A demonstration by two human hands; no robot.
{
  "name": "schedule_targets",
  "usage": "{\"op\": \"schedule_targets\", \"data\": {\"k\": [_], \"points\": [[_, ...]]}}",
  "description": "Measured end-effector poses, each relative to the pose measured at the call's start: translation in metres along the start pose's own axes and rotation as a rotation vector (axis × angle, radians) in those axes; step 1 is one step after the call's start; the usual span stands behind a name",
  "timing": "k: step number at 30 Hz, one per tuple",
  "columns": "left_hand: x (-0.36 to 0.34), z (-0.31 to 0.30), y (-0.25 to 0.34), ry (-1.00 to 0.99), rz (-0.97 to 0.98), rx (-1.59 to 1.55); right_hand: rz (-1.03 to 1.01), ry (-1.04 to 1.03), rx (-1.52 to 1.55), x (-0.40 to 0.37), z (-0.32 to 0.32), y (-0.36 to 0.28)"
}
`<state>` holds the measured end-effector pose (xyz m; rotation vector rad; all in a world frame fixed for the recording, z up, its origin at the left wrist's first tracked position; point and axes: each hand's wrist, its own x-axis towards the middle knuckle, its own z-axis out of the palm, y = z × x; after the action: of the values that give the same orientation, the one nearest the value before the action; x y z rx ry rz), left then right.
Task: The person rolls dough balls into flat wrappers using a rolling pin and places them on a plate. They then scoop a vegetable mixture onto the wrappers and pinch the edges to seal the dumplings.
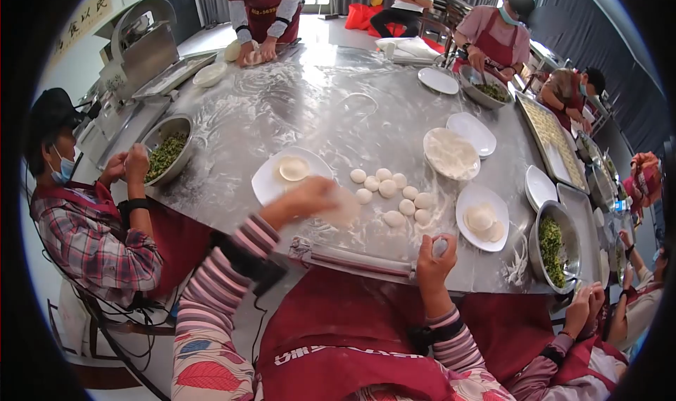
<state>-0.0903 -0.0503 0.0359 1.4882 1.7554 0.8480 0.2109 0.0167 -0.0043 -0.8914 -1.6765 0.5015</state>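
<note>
My left hand [308, 198] is closed on a thin round dough wrapper [342, 209], both smeared by motion, above the table just right of a white plate [264, 183] with dough rounds [293, 167] on it. My right hand [436, 259] is curled at the table's near edge around a pale, rounded end of something I cannot make out. A long metal bar [352, 257] lies along that edge between my hands. Several small dough balls [387, 188] sit on the floured table ahead. To their right, another white plate [501, 204] holds stacked wrappers [482, 219].
A bowl of flour [451, 154] stands beyond the dough balls. Steel bowls of green filling are at the left [189, 144] and right [574, 235]. Co-workers sit close on both sides; another person's hands [259, 52] work dough across the table. A filled tray [546, 133] lies at right.
</note>
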Motion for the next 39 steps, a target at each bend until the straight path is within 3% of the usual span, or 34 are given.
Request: {"op": "schedule_targets", "data": {"k": [2, 3, 5, 6, 8, 12, 13, 15, 17, 19, 21, 28, 30, 32, 35, 37, 39], "points": [[0.000, -0.046, -0.014, 0.184, 0.018, 0.250, -0.009, 0.005, -0.003, 0.000, 0.000, 0.000], [0.001, -0.055, -0.014, 0.177, 0.021, 0.255, -0.013, 0.006, 0.007, 0.000, 0.000, -0.001], [0.005, -0.060, -0.014, 0.453, -0.036, 0.261, -0.007, 0.014, 0.007, 0.001, 0.001, -0.004], [0.011, -0.051, -0.012, 0.435, -0.029, 0.257, -0.005, 0.013, 0.004, 0.002, 0.001, -0.006], [0.029, -0.013, -0.002, 0.211, 0.149, 0.059, 0.004, 0.022, -0.027, 0.001, -0.001, -0.007], [0.051, 0.069, 0.045, 0.092, 0.064, 0.278, -0.016, 0.016, -0.050, -0.003, -0.003, -0.006], [0.055, 0.086, 0.047, 0.085, 0.069, 0.271, -0.016, 0.014, -0.054, -0.004, -0.004, -0.006], [0.064, 0.114, 0.039, 0.324, 0.304, 0.454, -0.013, 0.014, -0.065, -0.006, -0.004, -0.007], [0.071, 0.129, 0.028, 0.309, 0.326, 0.460, -0.001, 0.003, -0.020, -0.008, -0.006, -0.008], [0.067, 0.132, 0.026, 0.286, 0.345, 0.475, -0.010, -0.007, -0.019, -0.006, -0.010, -0.012], [0.057, 0.125, 0.024, 0.008, 0.228, 0.320, -0.021, -0.018, -0.011, -0.004, -0.010, -0.013], [0.047, 0.116, 0.034, -0.040, 0.072, 0.062, -0.029, -0.055, 0.011, 0.011, 0.001, -0.005], [0.045, 0.134, 0.041, 0.042, 0.337, 0.368, -0.031, -0.050, 0.009, 0.009, 0.000, -0.006], [0.044, 0.144, 0.048, 0.015, 0.389, 0.373, -0.034, -0.039, -0.025, 0.004, -0.004, -0.010], [0.038, 0.143, 0.058, -0.101, 0.332, 0.397, 0.022, -0.070, 0.000, -0.008, -0.011, -0.008], [0.037, 0.129, 0.053, -0.033, 0.065, 0.162, -0.020, -0.068, -0.025, -0.003, -0.013, -0.013], [0.040, 0.118, 0.038, -0.046, 0.033, 0.043, -0.058, -0.062, -0.043, 0.007, -0.009, -0.020]]}}
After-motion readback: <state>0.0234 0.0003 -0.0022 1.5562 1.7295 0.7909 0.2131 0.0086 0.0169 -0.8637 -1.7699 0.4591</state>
